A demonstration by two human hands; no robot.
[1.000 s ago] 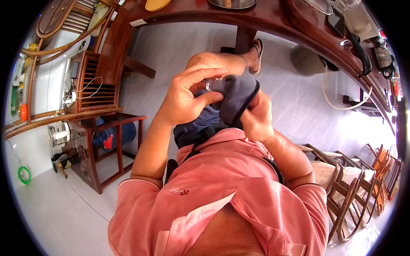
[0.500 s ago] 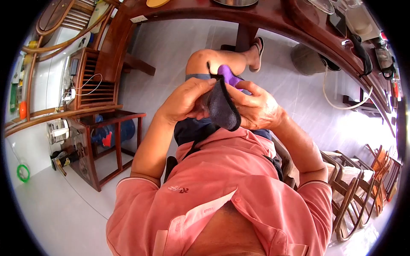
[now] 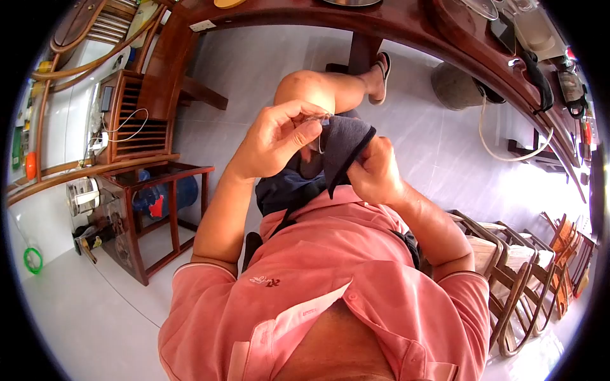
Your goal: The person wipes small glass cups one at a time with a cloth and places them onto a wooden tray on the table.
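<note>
A dark grey fabric piece with black edging (image 3: pixel 345 143) hangs between my two hands, above my lap. My left hand (image 3: pixel 279 140) is closed in a pinch at its upper left corner, thumb against fingertips. A small pale bit shows beside those fingertips, too small to name. My right hand (image 3: pixel 376 173) grips the fabric's right edge, fingers curled and the thumb hidden in part. The lower tip of the piece points down toward my pink shirt (image 3: pixel 330 254).
A dark red wooden table (image 3: pixel 406 32) curves across the far side. Beneath it stands a grey bucket (image 3: pixel 454 86) with a pale hose (image 3: pixel 492 152). Folding chairs (image 3: pixel 515 273) lean at the right. A wooden frame stand (image 3: pixel 175 216) with a blue water bottle (image 3: pixel 186 192) is at the left.
The fabric has been turned, so its broad grey face shows and its tip points down. The purple part seen before is out of sight. My right hand has moved lower and curled around the edge.
</note>
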